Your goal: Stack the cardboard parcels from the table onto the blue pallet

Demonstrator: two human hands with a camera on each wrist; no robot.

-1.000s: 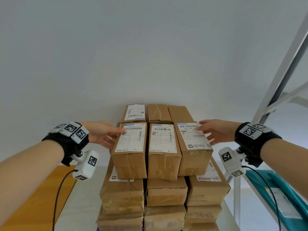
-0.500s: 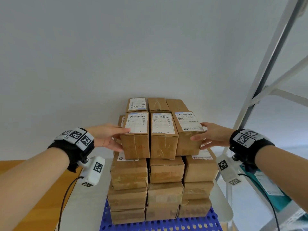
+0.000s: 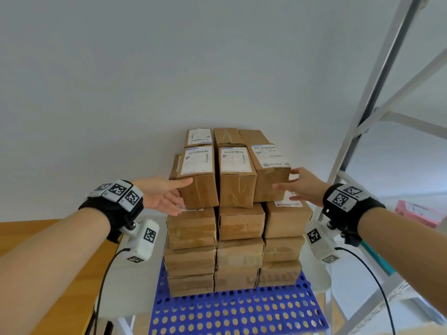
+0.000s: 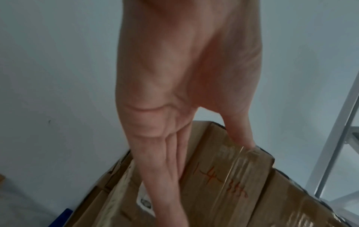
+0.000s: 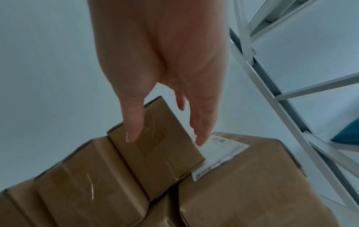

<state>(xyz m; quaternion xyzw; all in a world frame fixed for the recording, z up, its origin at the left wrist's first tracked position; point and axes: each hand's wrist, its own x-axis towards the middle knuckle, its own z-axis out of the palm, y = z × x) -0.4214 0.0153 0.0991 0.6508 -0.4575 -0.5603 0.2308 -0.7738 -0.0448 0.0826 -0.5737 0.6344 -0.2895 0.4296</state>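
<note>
1. Both hands are coming away: the left hand (image 3: 161, 198) is spread, its fingers (image 4: 167, 176) brushing the top-row left parcel (image 3: 198, 176); the right hand (image 3: 303, 187) is spread beside the right parcel (image 3: 271, 171).
2. The stack is now sitting mid-frame on the blue pallet (image 3: 238, 310), so placing looks finished.
3. Barcode labels (image 3: 234, 159) are showing, text unreadable; red scribble (image 4: 223, 181) is illegible.

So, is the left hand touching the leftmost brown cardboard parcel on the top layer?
Touching. The left wrist view shows the left hand with its fingers flat against the leftmost brown cardboard parcel.
</note>
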